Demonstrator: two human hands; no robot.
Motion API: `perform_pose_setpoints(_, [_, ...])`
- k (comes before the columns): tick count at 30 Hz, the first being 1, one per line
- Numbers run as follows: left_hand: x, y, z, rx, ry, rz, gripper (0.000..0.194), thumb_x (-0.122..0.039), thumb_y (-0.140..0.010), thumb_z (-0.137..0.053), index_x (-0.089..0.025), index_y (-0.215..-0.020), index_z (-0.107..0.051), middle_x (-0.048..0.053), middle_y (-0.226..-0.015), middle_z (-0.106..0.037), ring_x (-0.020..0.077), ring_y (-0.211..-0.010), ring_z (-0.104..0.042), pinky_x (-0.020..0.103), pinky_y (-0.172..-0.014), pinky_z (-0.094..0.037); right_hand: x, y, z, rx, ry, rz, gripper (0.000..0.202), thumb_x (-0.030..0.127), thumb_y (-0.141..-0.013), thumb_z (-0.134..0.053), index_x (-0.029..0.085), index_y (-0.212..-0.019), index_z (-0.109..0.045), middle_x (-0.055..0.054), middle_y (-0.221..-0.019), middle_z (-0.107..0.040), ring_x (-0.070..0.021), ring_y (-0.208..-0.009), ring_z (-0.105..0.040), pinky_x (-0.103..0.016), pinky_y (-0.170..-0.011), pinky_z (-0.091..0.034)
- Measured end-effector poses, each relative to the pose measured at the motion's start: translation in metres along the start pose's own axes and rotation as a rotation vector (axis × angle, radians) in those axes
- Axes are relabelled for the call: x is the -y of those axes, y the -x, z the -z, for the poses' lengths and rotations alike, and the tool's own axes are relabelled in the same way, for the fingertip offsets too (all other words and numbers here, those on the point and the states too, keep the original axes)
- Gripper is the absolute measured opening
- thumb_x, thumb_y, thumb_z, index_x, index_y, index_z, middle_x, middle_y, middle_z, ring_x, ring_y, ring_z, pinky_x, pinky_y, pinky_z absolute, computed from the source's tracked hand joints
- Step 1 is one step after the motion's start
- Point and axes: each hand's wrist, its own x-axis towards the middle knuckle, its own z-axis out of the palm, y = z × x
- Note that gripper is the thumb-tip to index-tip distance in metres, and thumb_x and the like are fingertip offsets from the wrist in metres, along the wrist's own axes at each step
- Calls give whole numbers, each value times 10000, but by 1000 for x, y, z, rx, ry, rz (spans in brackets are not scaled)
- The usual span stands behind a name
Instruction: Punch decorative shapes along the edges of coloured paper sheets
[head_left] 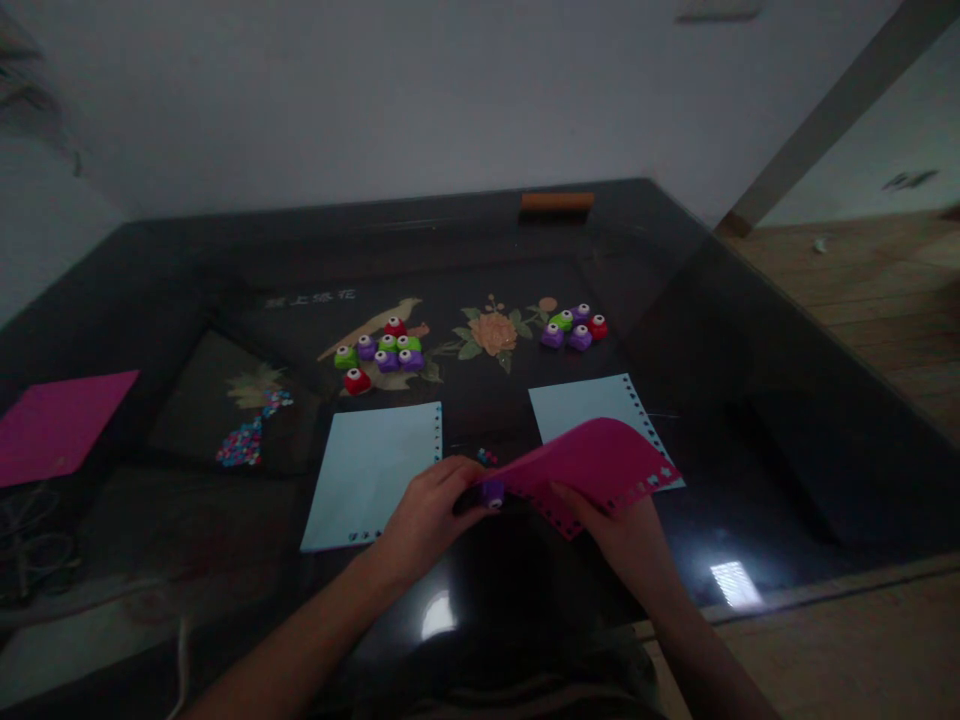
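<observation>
My left hand (431,505) is closed around a small purple craft punch (493,491) with an eye on it. The punch sits at the left edge of a pink sheet of paper (592,458), which bends upward in the middle. Shaped holes run along the sheet's near and right edges. Gripping that sheet by its near side is my right hand (634,535), its thumb on top and its other fingers hidden underneath. A few tiny cut-out bits (487,457) lie just beyond my left hand.
Two pale blue sheets with punched edges lie left (379,470) and right (574,400). Farther back are two clusters of eyed punches, left (386,350) and right (576,328). Colourful paper bits (241,444) and another pink sheet (64,425) lie left. An orange-brown bar (557,202) is at the back.
</observation>
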Motion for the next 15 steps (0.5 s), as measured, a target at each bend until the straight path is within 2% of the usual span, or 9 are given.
perform_pose_setpoints(4, [-2, 0, 4, -125, 19, -122, 209, -219, -818, -619, -169, -1016, -578, 83, -950, -667, 180, -874, -636, 314, -745, -536, -1, 0, 1, 34, -2, 3, 193, 359, -675, -622, 205, -758, -704, -70, -778, -727, -285, -813, -666, -460, -820, -491])
perform_pose_setpoints(10, [-1, 0, 1, -2, -109, -48, 208, -227, -737, -704, -140, -886, -589, 66, -827, -660, 194, -741, -635, 317, -648, -543, 4, 0, 1, 61, -22, -6, 287, 346, -694, -656, 176, -923, -688, -107, -927, -723, -288, -899, -656, -443, -811, -500])
perform_pose_setpoints(15, [-3, 1, 1, -59, -38, -96, 183, -236, -797, -640, -157, -954, -591, 74, -884, -668, 183, -813, -636, 302, -701, -533, 1, 1, 2, 2, -13, -42, 267, 367, -679, -657, 181, -868, -688, -83, -872, -730, -281, -858, -663, -432, -800, -503])
